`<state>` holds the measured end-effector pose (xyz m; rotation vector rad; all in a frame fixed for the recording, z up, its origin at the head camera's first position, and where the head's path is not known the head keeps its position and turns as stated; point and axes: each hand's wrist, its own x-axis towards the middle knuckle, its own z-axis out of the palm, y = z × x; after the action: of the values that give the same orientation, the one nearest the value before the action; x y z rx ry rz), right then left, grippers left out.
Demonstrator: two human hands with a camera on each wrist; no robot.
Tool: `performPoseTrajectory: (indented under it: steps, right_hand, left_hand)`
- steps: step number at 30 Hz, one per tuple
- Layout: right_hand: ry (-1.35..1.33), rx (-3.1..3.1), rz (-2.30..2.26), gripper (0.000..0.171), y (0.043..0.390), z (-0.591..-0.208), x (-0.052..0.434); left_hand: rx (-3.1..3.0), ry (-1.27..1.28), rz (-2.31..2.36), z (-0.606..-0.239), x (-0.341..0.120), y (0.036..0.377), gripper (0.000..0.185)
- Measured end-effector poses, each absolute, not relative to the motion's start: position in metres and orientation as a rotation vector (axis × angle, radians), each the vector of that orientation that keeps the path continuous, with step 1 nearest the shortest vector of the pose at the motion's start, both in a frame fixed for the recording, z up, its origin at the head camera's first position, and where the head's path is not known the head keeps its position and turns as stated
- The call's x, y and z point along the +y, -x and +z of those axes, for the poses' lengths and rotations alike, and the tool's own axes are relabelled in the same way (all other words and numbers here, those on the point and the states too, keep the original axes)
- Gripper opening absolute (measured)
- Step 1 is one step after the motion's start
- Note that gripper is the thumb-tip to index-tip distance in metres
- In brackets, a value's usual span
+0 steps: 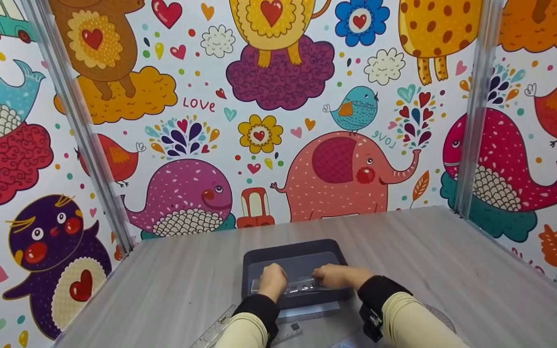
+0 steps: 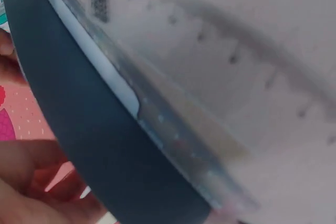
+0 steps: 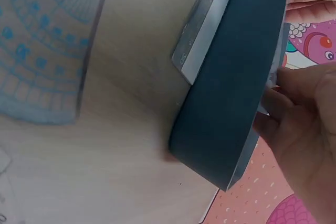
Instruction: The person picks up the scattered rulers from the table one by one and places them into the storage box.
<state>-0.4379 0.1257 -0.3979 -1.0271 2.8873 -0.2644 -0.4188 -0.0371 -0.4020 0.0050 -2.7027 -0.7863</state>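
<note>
At the head view's bottom edge, the clear plastic straight ruler (image 1: 215,332) is cut off; its markings are too small to read.

Tray (image 1: 259,256) matt dark plastic; ruler (image 1: 294,284) clear glossy plastic; table (image 1: 452,270) smooth grey wood-grain.

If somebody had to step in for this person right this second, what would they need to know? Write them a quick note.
Left hand: grips the left end of a clear ruler, over the dark tray.
Right hand: grips the ruler's right end.
The tray sits on the grey table, near its front edge.
Another clear ruler lies on the table by the left sleeve; a clear protractor lies by the right arm; a flat clear piece pokes out from under the tray's near edge.
Done: one ruler has reached the tray, not yet let go.
Left, probably: release it, then deal with the pieces outside the tray.
</note>
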Motion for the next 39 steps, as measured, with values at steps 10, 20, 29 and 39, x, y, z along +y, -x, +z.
performPoseTrajectory:
  steps: [10,20,29,39]
  right_hand:
    - [0.759,2.776,-0.224,0.037,0.432,-0.389,0.115]
    - [1.117,2.926,-0.763,0.043,0.429,-0.375,0.125]
    - [1.357,3.011,-1.309,0.024,0.386,-0.363,0.146]
    - [1.711,2.883,-1.171,0.011,0.347,-0.380,0.162]
  left_hand:
    - [-2.875,-0.068,-0.625,-0.397,-0.037,0.416,0.008]
    - [-2.832,0.206,-0.881,-0.366,-0.047,0.408,0.019]
    - [-2.714,0.540,-1.102,-0.348,-0.067,0.367,0.016]
    - [-2.823,0.713,-1.051,-0.353,-0.070,0.327,0.011]
